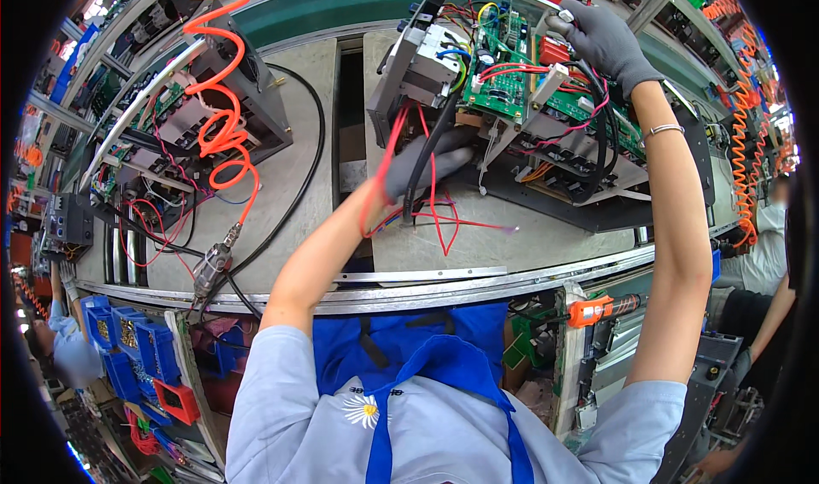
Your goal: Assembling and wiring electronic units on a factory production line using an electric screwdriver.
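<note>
An open electronics unit (512, 117) with a dark metal frame stands tilted on the workbench. Green circuit boards (499, 91), a white circuit breaker (431, 64) and bundled wires fill it. My right hand (604, 44), in a grey glove, is closed over the unit's far upper edge. Down by the near left side of the unit is my gloved left hand (425, 164), somewhat blurred, its fingers stretched toward the underside and no object visible in them. Loose red wires (439, 215) and a thick black cable (420, 172) hang across that hand.
Left on the bench sits a second open unit (171, 117), below an orange coiled air hose (223, 134) joined to a metal air tool (212, 266). An orange-handled tool (593, 311) lies beneath the bench's front rail. Blue parts bins (136, 347) stand lower left. Other people work at both sides.
</note>
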Available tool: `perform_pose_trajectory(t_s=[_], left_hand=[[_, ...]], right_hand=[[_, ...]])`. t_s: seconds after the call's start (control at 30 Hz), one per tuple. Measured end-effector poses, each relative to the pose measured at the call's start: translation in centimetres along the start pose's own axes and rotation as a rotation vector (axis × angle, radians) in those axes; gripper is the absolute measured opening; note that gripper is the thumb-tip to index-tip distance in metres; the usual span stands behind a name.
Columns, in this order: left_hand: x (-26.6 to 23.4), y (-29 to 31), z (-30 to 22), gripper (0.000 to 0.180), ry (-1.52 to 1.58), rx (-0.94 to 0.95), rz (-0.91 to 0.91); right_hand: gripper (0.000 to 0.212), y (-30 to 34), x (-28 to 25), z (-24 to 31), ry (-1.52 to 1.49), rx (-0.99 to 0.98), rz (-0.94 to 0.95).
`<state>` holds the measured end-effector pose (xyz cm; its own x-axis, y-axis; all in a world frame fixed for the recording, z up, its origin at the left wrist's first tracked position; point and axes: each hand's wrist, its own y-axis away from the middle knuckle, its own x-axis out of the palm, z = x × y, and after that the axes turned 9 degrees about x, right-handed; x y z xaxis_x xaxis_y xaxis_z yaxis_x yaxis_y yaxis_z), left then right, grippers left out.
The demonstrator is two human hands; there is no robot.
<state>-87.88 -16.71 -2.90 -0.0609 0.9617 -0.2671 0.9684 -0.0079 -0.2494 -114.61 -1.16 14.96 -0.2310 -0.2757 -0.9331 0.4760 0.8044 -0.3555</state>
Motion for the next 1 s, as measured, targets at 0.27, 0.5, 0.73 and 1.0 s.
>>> perform_pose_trajectory(t_s=[0.27,0.5,0.73,1.0], left_hand=[[-7.3,12.4,-0.6,0.047,0.227,-0.125,-0.610],[-5.5,12.5,-7.0,0.042,0.033,0.116,-0.894],[-3.4,13.1,-13.8,0.043,-0.168,0.261,-0.829],[1.8,7.8,-21.2,0.037,-0.028,0.180,-0.347]], right_hand=[[0.040,0.0,-1.7,3.1,-0.068,-0.056,-0.023],[0.029,-2.0,0.3,5.8,-0.155,-0.050,0.009],[0.039,4.9,-7.3,8.3,-0.739,-0.077,-0.350],[0.040,16.8,-10.6,18.4,-0.242,-0.059,0.232]])
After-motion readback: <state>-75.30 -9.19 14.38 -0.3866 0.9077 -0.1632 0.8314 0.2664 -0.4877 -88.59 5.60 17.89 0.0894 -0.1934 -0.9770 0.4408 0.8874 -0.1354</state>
